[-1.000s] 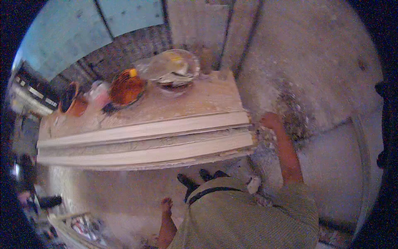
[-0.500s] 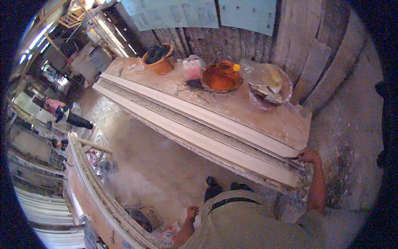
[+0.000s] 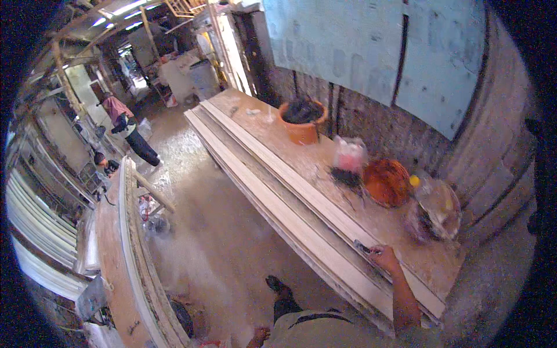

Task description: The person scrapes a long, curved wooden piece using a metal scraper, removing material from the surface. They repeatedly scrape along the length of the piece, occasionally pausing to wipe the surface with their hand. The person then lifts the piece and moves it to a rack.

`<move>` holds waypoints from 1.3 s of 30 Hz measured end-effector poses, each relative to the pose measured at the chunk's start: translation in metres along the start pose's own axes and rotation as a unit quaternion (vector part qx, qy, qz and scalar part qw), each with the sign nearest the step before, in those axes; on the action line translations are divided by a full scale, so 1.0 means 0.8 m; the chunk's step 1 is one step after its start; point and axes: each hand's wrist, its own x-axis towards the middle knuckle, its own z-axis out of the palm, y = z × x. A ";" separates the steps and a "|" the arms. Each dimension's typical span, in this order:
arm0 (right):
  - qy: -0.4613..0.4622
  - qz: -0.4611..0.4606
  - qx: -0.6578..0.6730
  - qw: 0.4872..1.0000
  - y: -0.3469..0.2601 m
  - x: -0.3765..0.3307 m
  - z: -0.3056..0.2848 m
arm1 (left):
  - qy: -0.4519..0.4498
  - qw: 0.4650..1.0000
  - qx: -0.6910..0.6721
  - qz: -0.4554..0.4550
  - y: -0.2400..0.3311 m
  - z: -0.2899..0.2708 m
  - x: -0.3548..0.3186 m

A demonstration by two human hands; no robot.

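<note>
Soft daylight from the far open end, slight motion blur, heavy fisheye bending, black vignetted rim.

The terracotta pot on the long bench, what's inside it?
The terracotta pot holds a dark heap that rises to its rim; what the stuff is cannot be told, and anything beneath it is covered.

Workbench (image 3: pixel 272 124): runs from far left to near right, along the wall.
Moulding strips (image 3: pixel 290 200): lie lengthwise on the workbench's front edge.
Right hand (image 3: pixel 384 257): on the strips, near end.
Pot (image 3: pixel 301 120): behind the strips, far end.
Bowl (image 3: pixel 386 182): right of the pot, beside a bag (image 3: pixel 350 155).
Second bench (image 3: pixel 116 243): left, across the floor.
</note>
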 end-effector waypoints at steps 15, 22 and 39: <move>0.090 -0.102 -0.088 0.987 -0.337 0.414 0.293 | 0.124 0.985 0.036 0.116 0.395 -0.292 0.249; 0.115 -0.123 -0.065 0.984 -0.459 0.623 0.437 | 0.135 0.942 -0.051 0.301 0.531 -0.363 0.343; 0.003 -0.130 -0.029 0.991 -0.740 1.119 0.659 | 0.135 0.938 -0.254 0.194 0.971 -0.549 0.537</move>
